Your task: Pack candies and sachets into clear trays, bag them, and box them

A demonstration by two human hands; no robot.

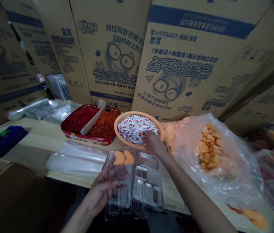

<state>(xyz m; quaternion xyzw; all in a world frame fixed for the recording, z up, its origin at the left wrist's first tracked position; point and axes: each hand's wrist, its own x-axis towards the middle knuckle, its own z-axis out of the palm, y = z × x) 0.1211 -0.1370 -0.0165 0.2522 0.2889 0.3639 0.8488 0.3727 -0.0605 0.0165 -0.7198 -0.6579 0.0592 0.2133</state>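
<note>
A clear plastic tray (146, 187) with several compartments lies at the table's near edge; two orange pieces (123, 158) sit in its far-left compartment. My left hand (105, 189) holds the tray's left side, fingers curled over it. My right hand (151, 140) reaches into an orange basket (124, 118) full of small red-and-white sachets (133, 127); its fingers are bent down among the sachets, and what they hold is hidden.
A red tin (66, 127) split by a cardboard divider holds red bits. A big clear bag of orange pieces (209, 149) lies right. Clear lids (79, 157) lie left of the tray, a blue object (5, 140) far left. Printed cardboard boxes (175, 58) wall the back.
</note>
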